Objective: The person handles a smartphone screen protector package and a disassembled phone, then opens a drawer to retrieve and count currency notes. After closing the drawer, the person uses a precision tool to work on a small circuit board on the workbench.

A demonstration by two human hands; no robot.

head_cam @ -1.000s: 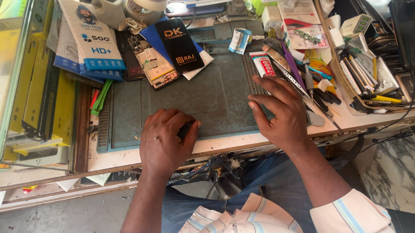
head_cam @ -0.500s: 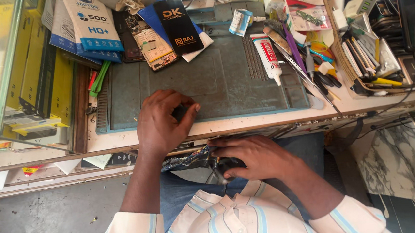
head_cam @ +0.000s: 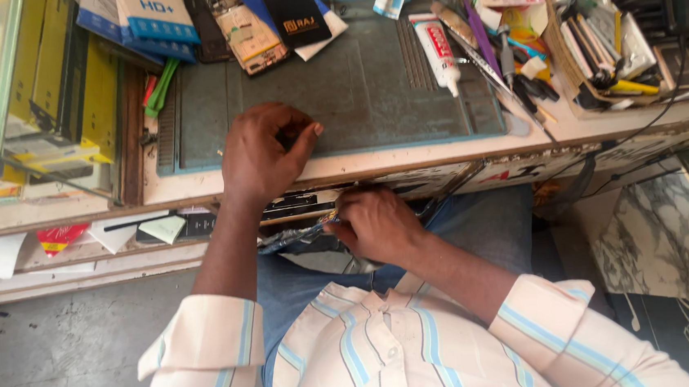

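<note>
Left hand [head_cam: 263,152] rests loosely curled, holding nothing visible, at the near edge of the grey work mat [head_cam: 353,94]. Below the mat, right hand [head_cam: 373,226] grips a crinkled foil pouch [head_cam: 295,238], not yet brought up.

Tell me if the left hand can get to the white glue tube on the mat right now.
Probably yes: the left hand rests at the grey mat's near edge, with bare mat between it and the white glue tube.

Left hand [head_cam: 264,155] curled on the near edge of a grey-green work mat [head_cam: 369,93]. Right hand [head_cam: 376,225] lower, at the open drawer [head_cam: 297,213] under the bench, fingers among its contents. White glue tube [head_cam: 437,44] on the mat.
</note>
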